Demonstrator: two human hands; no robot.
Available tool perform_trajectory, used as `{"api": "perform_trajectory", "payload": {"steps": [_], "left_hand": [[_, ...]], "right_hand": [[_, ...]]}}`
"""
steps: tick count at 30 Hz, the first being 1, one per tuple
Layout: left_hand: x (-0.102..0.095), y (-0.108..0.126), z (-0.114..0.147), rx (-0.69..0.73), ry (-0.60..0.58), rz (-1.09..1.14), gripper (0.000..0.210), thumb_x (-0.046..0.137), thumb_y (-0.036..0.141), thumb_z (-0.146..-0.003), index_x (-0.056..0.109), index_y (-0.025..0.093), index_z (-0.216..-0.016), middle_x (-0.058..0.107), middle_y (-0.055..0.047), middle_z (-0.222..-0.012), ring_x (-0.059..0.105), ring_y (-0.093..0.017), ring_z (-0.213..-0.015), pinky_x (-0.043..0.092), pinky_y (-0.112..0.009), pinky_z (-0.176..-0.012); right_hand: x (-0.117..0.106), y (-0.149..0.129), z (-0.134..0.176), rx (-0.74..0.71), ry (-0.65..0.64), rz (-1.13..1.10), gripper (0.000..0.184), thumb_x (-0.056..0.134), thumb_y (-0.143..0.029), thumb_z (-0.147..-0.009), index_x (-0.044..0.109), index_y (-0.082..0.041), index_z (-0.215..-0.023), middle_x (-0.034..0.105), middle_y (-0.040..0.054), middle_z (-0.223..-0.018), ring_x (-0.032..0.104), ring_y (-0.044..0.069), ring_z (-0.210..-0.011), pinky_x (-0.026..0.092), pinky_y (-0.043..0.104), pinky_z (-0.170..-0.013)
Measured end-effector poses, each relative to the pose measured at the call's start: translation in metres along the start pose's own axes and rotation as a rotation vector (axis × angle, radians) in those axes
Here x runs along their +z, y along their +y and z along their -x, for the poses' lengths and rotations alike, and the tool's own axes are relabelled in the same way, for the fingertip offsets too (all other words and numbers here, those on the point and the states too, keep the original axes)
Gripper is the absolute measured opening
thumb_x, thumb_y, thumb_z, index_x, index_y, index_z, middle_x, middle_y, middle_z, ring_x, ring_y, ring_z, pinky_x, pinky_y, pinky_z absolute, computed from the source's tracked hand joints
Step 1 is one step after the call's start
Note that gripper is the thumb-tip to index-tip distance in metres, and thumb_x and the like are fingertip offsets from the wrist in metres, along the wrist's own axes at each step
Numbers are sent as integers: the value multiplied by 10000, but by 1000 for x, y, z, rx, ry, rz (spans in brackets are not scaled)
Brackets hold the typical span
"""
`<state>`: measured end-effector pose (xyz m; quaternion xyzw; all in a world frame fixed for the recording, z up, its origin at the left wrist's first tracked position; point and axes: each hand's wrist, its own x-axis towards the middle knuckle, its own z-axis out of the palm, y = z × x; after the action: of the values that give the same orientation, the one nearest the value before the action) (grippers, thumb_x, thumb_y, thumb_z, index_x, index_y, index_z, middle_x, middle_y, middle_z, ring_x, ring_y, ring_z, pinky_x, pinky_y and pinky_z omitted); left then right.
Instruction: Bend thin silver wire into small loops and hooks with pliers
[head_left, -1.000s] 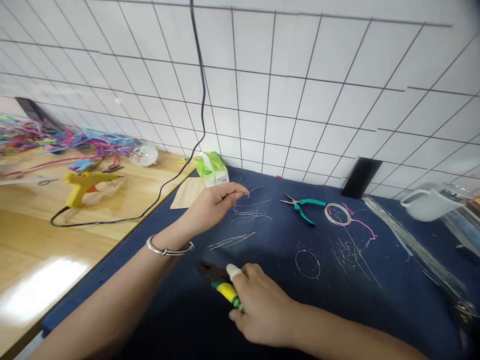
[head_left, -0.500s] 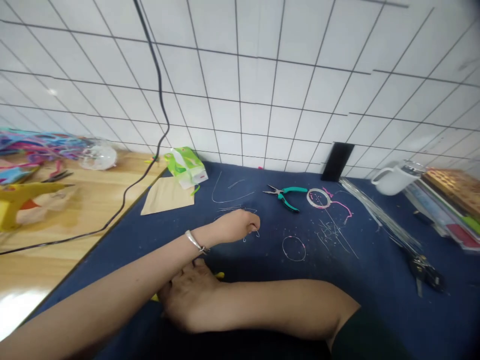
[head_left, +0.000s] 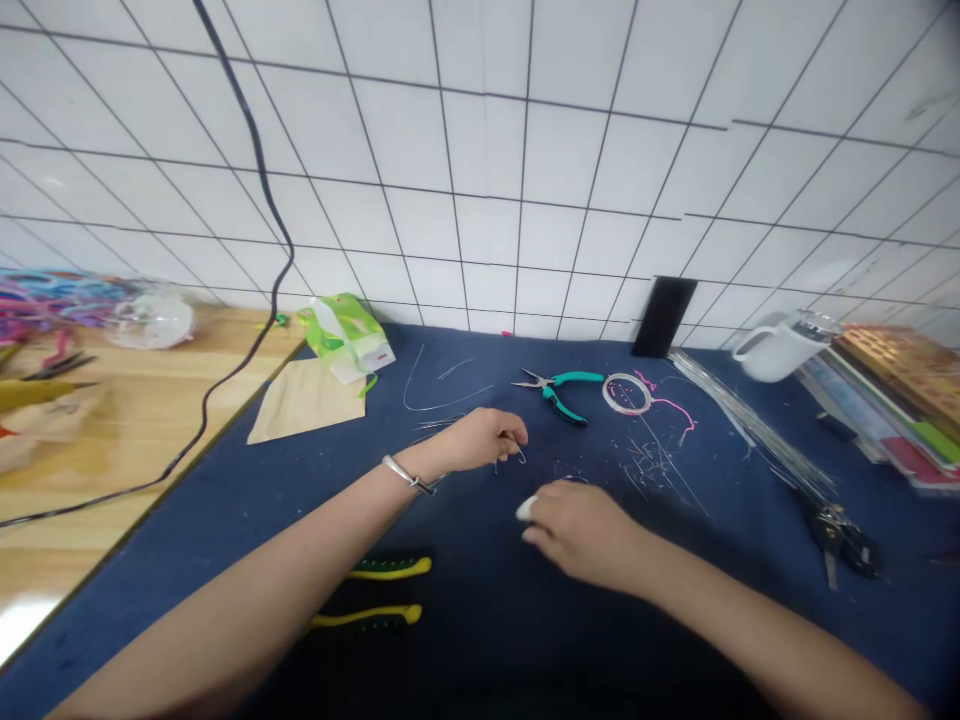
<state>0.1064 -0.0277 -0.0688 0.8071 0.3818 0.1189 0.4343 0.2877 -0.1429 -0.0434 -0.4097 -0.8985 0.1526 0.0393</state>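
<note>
My left hand (head_left: 491, 438), with a silver bracelet at its wrist, is closed in a pinch on a short piece of thin wire (head_left: 522, 456) with a bent end. My right hand (head_left: 589, 530) hovers near it on the right, thumb and forefinger apart, holding nothing I can see; something white covers a fingertip. Behind that hand, a wire ring (head_left: 574, 477) is mostly hidden. Yellow-and-black handled pliers (head_left: 390, 569) lie below my left forearm, their jaws hidden under the arm. Beyond the hands lie teal-handled needle-nose pliers (head_left: 559, 385).
A white ring (head_left: 627, 394) with pink cord, wire scraps (head_left: 651, 465) and a wire bundle (head_left: 750, 420) lie to the right, near cutters (head_left: 844, 535). A white mug (head_left: 780, 348) and books (head_left: 900, 400) stand beyond. At left are a green packet (head_left: 345, 330) and black cable (head_left: 259, 170).
My right hand has let go of the yellow-handled pliers and moved right and up beside my left hand. My left hand still pinches the wire. The view has shifted slightly right.
</note>
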Motion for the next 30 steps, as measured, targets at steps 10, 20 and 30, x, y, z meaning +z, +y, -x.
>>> {"api": "perform_trajectory", "payload": {"steps": [10,20,30], "left_hand": [[13,27,9,4,-35,266,166,513,223,-770,640,191,-872,645,-10,-739,582,-122,-641,445,-218,-574],[23,26,9,-25,40,714,140,580,259,-787,654,155,-844,654,-32,-850,570,-140,-836,413,-278,-816],[35,14,4,-131,105,834,151,590,278,-789,622,132,-811,615,-15,-695,513,-92,-618,395,-224,-610]], "right_hand": [[5,31,-11,337,249,-409,196,478,-281,-870,560,-183,-721,538,-28,-657,500,104,-619,351,213,-593],[7,38,-6,468,422,-779,213,427,-304,-880,560,-182,-768,501,-46,-622,484,88,-541,370,206,-549],[15,42,-11,447,466,-715,189,464,-285,-873,586,-182,-771,518,-35,-639,491,97,-580,372,213,-574]]}}
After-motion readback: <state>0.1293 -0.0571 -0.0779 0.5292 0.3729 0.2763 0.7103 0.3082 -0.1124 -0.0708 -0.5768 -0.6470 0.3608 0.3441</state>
